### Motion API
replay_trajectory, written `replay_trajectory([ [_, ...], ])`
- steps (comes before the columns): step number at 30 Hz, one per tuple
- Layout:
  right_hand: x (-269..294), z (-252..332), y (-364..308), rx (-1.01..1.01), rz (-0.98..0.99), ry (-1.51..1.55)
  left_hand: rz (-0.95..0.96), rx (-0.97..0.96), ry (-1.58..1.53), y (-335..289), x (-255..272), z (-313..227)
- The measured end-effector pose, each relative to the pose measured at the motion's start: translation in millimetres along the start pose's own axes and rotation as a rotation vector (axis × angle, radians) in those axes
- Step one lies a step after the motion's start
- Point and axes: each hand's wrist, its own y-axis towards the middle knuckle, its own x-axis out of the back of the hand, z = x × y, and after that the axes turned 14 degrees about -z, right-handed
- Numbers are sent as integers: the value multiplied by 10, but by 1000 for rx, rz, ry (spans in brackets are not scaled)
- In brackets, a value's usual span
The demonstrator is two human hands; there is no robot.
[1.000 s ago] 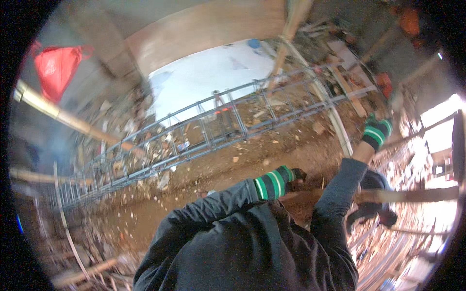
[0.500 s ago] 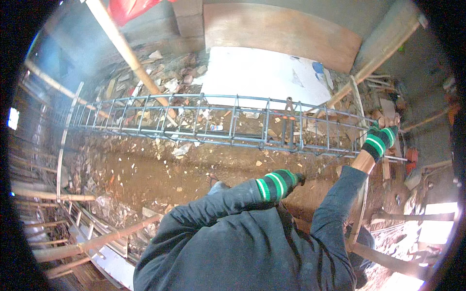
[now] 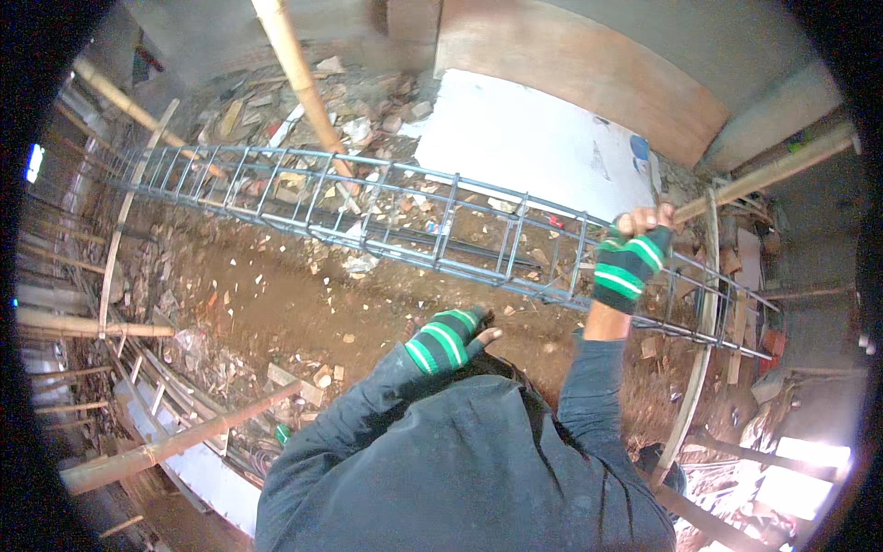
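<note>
A long cage of steel bars (image 3: 363, 230), with square ties along it, crosses in front of me at a slant. My right hand (image 3: 633, 262), in a green, black and white striped fingerless glove, is at the cage's upper bar with its fingers bent over. The hand itself hides whatever is inside its grip. My left hand (image 3: 448, 340), in a matching glove, is held low before my chest, apart from the cage. Its fingers look curled with the thumb alongside, and what they hold, if anything, is hidden.
Pale upright poles (image 3: 704, 322) stand by the cage's right part, and another pole (image 3: 129, 230) by its left. A bamboo pole (image 3: 308, 92) leans beyond it. Past the cage lie a white sheet (image 3: 515, 138) and rubble (image 3: 368, 115). Brown dirt floor (image 3: 267, 276) has scattered chips.
My right hand has moved left along the cage from its far right end. My left hand has drawn back leftward. The pincers seen on the cage earlier no longer show. The view has turned.
</note>
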Motion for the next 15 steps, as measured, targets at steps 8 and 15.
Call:
replay_trajectory([
  [8,-440,-1668,-1093,-325,-88,-181,-605,-28,-530,508,601,73],
  [15,-281,-2100,-1170,-462,96,-623,-518,31,-297,482,1124,648],
])
